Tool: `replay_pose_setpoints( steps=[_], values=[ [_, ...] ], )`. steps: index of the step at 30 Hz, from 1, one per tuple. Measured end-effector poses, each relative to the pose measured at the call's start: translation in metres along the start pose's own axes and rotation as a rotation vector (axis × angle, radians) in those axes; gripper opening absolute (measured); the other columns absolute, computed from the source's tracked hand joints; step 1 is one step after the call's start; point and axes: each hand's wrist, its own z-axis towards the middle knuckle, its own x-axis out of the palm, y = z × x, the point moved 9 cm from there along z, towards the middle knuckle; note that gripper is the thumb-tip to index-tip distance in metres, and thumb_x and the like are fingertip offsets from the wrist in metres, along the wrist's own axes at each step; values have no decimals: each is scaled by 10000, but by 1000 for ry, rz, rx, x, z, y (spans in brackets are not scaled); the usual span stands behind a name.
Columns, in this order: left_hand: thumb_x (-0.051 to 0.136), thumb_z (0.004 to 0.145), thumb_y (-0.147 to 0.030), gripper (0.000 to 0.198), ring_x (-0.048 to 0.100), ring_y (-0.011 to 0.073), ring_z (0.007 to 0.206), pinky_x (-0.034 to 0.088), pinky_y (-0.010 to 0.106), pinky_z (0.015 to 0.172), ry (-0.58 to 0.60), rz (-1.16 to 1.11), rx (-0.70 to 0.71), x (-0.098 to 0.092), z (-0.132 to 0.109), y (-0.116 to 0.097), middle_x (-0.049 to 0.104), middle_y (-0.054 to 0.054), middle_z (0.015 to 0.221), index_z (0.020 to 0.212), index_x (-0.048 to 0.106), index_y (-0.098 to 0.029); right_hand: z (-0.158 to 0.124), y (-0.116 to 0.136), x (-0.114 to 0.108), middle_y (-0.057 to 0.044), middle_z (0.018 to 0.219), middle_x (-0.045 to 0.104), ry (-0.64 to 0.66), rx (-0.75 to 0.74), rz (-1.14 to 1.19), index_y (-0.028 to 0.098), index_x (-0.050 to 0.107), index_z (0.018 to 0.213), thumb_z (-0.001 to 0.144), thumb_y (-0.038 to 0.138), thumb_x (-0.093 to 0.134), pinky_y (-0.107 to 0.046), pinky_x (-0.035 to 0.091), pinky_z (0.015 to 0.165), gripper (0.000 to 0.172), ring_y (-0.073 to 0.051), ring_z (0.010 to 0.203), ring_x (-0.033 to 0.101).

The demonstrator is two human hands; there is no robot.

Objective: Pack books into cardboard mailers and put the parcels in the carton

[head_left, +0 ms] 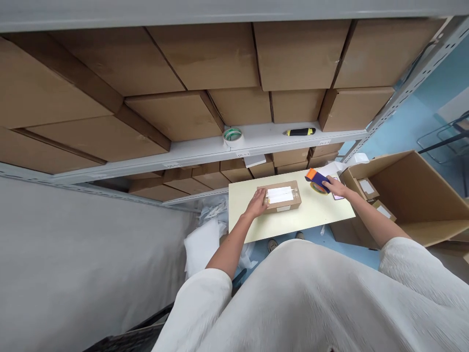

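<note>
A small cardboard box [296, 195] with white labels and clear tape on top lies on the pale yellow tabletop [264, 229]. My left hand [257, 202] grips the box's left end, fingers over its upper edge. To the right of the box, my right hand [334, 187] is closed around a purple and orange tape dispenser [318, 180], held apart from the box. A roll of tape shows at the dispenser's underside. Partly covered by my right hand and wrist, a phone-like flat object [338, 196] lies on the tabletop.
Behind the table, a grey metal shelf [264, 139] holds rows of large cartons [300, 54]. On its edge are a tape roll [233, 137] and a yellow-black utility knife [300, 132]. An open carton [414, 195] with small boxes stands right; white packing material [203, 244] lies left.
</note>
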Motion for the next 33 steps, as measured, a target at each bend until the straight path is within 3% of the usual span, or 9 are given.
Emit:
replay_pose_setpoints(
  steps=[5, 10, 14, 21, 25, 33],
  values=[
    [711, 929, -336, 960, 141, 348, 1734, 196, 516, 1412, -8, -5, 19, 1, 3, 0, 232, 151, 1850, 1754, 239, -199, -14, 77, -16, -124, 1151, 753, -65, -279, -25, 229, 567, 1211, 1056, 521, 484, -396, 563, 896, 341, -305, 1016, 691],
    [714, 907, -315, 961, 141, 346, 1734, 216, 520, 1407, -33, -41, 14, 2, 2, 0, 233, 139, 1852, 1746, 258, -217, -28, 165, -20, -203, 1348, 673, -224, -640, -217, 220, 581, 1377, 1074, 511, 482, -552, 513, 1080, 432, -405, 1261, 614],
    [712, 910, -311, 939, 142, 334, 1735, 228, 509, 1400, -38, -47, 28, 4, 1, -2, 247, 126, 1850, 1738, 275, -235, -23, 213, -19, -193, 1367, 637, -300, -779, -291, 239, 558, 1442, 1103, 497, 434, -586, 498, 1113, 444, -406, 1292, 569],
    [686, 890, -275, 901, 184, 318, 1728, 262, 479, 1385, -69, -76, 70, 3, 0, -9, 307, 133, 1827, 1709, 313, -221, 11, 277, -37, -192, 1288, 635, -355, -910, -332, 222, 551, 1449, 1103, 537, 420, -618, 463, 1117, 487, -410, 1227, 548],
    [665, 897, -293, 878, 193, 322, 1725, 276, 492, 1376, -82, -73, 89, 3, -2, -13, 322, 121, 1820, 1700, 316, -241, 40, 307, -53, -215, 1379, 623, -370, -947, -367, 211, 523, 1483, 1085, 591, 424, -643, 399, 1158, 559, -426, 1256, 527],
    [675, 895, -257, 879, 194, 328, 1723, 311, 483, 1354, -84, -83, 86, -1, -5, -16, 326, 142, 1811, 1697, 317, -224, 94, 333, -68, -221, 1294, 641, -378, -889, -401, 184, 567, 1403, 1081, 569, 427, -619, 457, 1098, 522, -412, 1184, 552]
  ],
)
